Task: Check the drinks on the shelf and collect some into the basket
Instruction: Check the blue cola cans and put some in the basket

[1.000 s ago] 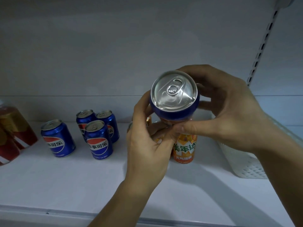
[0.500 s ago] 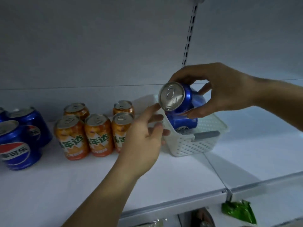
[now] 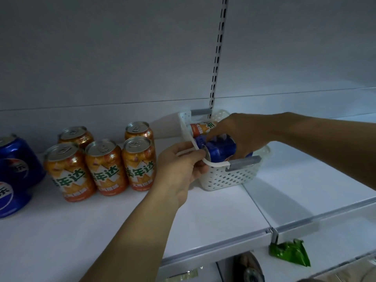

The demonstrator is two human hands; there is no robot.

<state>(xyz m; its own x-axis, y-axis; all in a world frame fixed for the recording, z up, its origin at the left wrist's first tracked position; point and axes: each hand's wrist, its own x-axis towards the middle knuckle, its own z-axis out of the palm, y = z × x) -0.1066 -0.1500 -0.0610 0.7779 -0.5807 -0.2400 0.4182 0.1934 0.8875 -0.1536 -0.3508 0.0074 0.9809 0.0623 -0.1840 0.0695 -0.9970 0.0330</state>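
Note:
A white perforated basket point(image 3: 225, 179) stands on the white shelf point(image 3: 101, 220). My right hand point(image 3: 240, 135) grips a blue cola can point(image 3: 220, 150), which lies on its side inside the basket. An orange can point(image 3: 201, 128) lies in the basket behind it, partly hidden. My left hand point(image 3: 181, 167) holds the basket's left rim. Several orange soda cans point(image 3: 105, 165) stand upright left of the basket. Blue cola cans point(image 3: 14, 171) stand at the far left edge.
A slotted metal upright point(image 3: 216, 64) runs up the back wall behind the basket. The shelf's front lip point(image 3: 213, 249) lies close below my arms. A green packet point(image 3: 289, 252) and other goods sit on the shelf below.
My right hand has lowered the blue can from above the basket down into it. My left hand, open in the air before, has closed on the basket's rim.

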